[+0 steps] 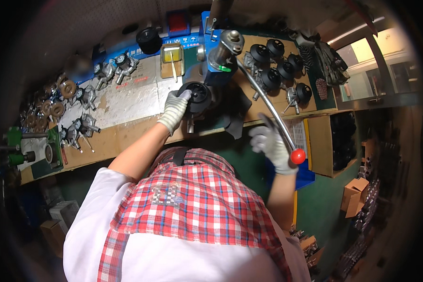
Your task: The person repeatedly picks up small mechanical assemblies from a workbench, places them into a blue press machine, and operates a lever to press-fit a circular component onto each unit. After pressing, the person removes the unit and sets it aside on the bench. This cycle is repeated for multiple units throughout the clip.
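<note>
My left hand (176, 109), in a pale knitted glove, grips the near left rim of a black pulley (198, 95), thumb on its top. The pulley sits on a metal pump body, mostly hidden, at the bench edge beneath a blue lever press (217, 63). From the press a long steel lever (268, 104) slants down to the right and ends in a red ball knob (297, 156). My right hand (271, 144), gloved too, hovers just left of the knob, slightly blurred. Its fingers are spread and hold nothing.
Several pumps with black pulleys (270, 79) stand right of the press. Bare metal pumps (125, 66) and brown rings (66, 88) lie left. A tray with a brush (173, 60) sits behind my left hand. A green vise-like tool (15, 143) stands far left, a cardboard box (320, 146) right.
</note>
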{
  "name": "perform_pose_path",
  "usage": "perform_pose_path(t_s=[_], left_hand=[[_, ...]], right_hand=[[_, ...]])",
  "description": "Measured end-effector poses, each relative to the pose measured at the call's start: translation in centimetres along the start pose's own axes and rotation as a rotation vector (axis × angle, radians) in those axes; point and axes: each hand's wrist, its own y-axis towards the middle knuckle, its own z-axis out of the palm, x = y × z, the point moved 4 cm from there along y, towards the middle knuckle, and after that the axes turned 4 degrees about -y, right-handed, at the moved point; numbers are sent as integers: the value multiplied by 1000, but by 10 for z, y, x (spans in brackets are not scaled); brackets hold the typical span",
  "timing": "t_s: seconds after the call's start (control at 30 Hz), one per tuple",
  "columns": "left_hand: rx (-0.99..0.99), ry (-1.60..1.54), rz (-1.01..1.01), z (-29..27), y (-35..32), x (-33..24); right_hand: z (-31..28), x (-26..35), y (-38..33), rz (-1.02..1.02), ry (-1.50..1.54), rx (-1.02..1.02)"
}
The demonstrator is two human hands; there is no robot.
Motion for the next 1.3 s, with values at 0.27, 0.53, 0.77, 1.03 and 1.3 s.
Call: perform_pose_path(t_s=[0.27,0.53,0.77,1.03,1.3], left_hand=[[149,53,285,-66,-81,-59],[334,33,312,-147,-70,-81],[524,-50,39,-186,-63,-108],[691,166,196,-196,-40,-126],[642,-137,195,-190,-37,-117]], right_hand=[[159,-55,105,135,-197,-42],[197,-68,128,-337,-584,-96],[255,-40,111,-979,-1063,-73],[279,-35,119,-1220,-1182,-11],[293,-32,117,-1250,-1529,-1]])
